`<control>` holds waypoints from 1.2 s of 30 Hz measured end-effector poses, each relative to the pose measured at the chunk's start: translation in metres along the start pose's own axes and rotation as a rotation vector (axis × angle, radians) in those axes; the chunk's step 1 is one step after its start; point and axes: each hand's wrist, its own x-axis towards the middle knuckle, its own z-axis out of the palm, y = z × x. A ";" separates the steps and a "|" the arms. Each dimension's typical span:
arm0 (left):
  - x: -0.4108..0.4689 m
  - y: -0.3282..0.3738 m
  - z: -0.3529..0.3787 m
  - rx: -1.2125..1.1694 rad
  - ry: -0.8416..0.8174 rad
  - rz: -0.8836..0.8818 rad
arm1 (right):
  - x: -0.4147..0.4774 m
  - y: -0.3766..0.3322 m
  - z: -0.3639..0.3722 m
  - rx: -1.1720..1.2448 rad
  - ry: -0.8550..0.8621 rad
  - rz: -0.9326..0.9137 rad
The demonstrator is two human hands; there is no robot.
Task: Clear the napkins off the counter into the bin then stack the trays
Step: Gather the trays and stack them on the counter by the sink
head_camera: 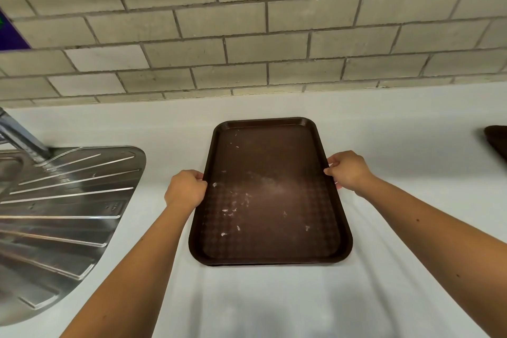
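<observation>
Both bare forearms are stretching out over the white counter (274, 304). The left hand (186, 189) is gripping the left rim of the brown tray (269, 200), fingers curled round it, while the right hand (347, 173) is clamping the right rim. That tray is sitting mid-counter, right of the steel drainboard (68, 200); whether it is lifted I cannot tell. Another dark tray (498, 140) is peeking in at far right.

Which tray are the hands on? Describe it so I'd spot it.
From the steel draining board on the left, look right along the pale counter. In the middle is the brown tray, gripped by the left hand and right hand. Unlike the dark tray cut off at the right edge, it shows whole, flecked with white scraps.
</observation>
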 end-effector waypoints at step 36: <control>-0.049 0.135 0.008 0.016 0.066 0.330 | -0.053 0.039 -0.076 0.102 0.206 -0.070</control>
